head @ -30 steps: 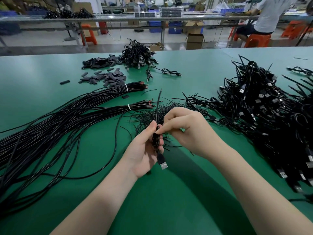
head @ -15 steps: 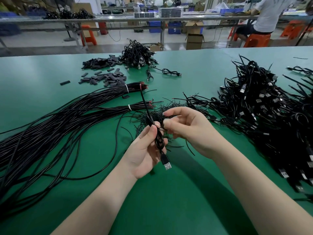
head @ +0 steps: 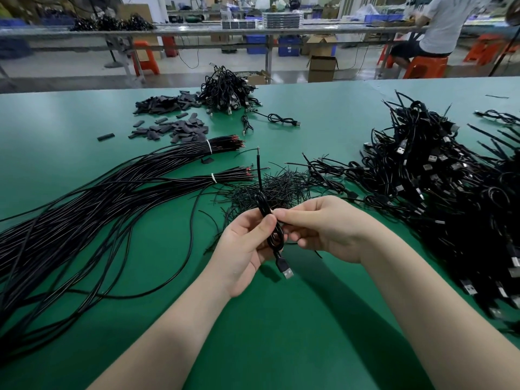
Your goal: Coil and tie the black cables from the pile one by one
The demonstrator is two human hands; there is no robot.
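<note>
Over a green worktable (head: 309,319), the left hand (head: 244,249) grips a small coiled black cable (head: 271,229) between thumb and fingers, its USB plug (head: 284,268) hanging just below the palm and a loose end rising above the thumb. The right hand (head: 323,229) pinches the coil from the opposite side. A pile of cables (head: 436,198) lies beyond the right hand; long bundled wires (head: 112,198) spread past the left.

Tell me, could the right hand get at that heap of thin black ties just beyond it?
Probably yes. The heap of ties lies on open table just beyond the right hand, nothing between; but its fingers are pinching the coiled cable.
</note>
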